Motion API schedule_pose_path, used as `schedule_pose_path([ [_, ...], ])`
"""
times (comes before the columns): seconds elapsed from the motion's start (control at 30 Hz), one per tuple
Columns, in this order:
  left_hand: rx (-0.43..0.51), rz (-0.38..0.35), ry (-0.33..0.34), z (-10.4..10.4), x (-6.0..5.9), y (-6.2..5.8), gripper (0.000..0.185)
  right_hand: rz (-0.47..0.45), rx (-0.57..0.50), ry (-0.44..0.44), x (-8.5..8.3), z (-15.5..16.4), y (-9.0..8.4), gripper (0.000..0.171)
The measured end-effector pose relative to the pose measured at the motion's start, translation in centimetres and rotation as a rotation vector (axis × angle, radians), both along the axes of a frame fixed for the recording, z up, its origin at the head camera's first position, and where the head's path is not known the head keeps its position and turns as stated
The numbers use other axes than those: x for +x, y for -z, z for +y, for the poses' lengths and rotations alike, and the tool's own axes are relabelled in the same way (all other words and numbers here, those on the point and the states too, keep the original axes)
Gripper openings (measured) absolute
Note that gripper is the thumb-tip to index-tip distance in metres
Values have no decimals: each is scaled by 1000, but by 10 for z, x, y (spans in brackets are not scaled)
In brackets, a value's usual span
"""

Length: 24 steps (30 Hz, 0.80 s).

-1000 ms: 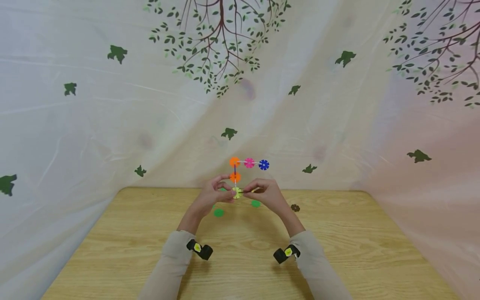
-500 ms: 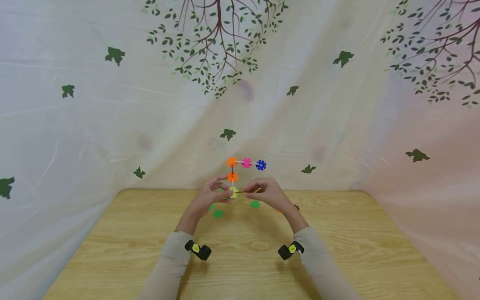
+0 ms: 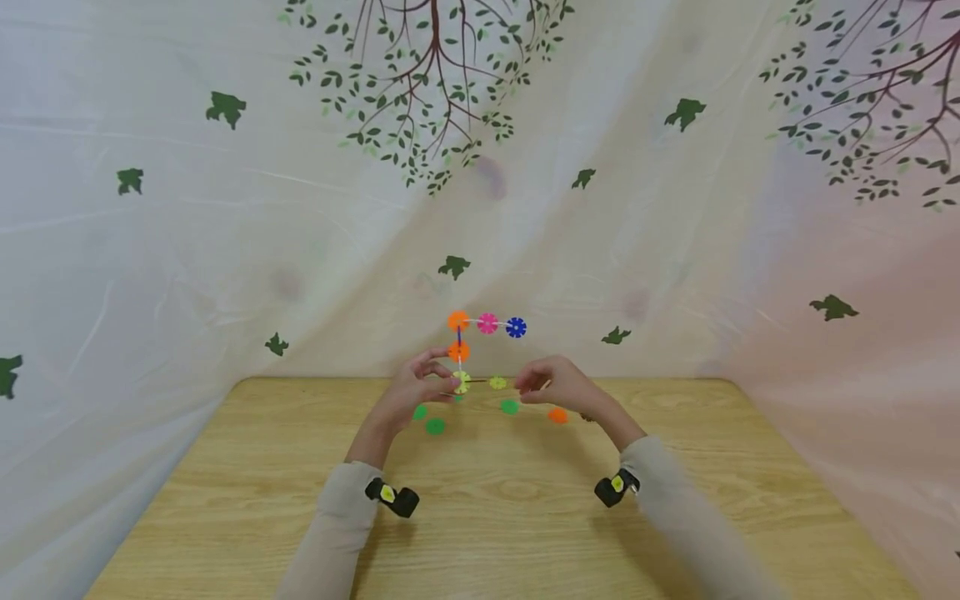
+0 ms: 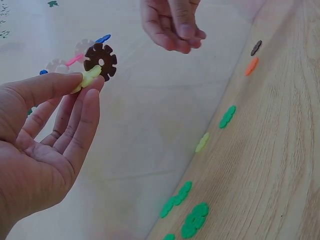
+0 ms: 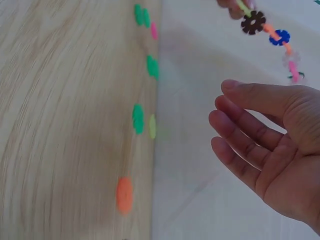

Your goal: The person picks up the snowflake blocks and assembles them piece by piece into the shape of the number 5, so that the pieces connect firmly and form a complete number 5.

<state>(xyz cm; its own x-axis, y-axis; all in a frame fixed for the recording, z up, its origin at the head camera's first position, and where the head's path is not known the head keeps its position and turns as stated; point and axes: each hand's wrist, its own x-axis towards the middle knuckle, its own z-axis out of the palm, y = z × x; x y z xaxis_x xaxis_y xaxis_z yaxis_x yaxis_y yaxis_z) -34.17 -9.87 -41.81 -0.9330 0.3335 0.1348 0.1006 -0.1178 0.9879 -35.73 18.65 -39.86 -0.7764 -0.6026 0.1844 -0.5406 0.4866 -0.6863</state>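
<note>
- Pinched by left grip (image 4: 45, 152): yellow-green, notched, round plastic disc (image 4: 90, 77).
- Joined to right of yellow-green disc: dark-brown, notched, round plastic disc (image 4: 107, 65).
- Apart, farther right of yellow-green disc: right grip (image 5: 292, 162), loosely spread.

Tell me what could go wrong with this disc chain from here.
The left hand pinches the chain low down by one yellow-green disc, so the overhanging end blue disc could make it twist. The brown disc juts out unsupported and might work loose. The right hand, if it reaches down, could knock the loose yellow-green disc off the table's far edge.
</note>
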Motion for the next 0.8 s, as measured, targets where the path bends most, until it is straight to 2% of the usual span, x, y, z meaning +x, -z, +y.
schedule_pose_path([
  [0.37, -31, 13, -11, 0, 2, 0, 57, -45, 112, 0, -13, 34, 21, 17],
  [0.8, -33, 0, -5, -1, 1, -1, 59, -56, 170, 38, -23, 55, 40, 23],
])
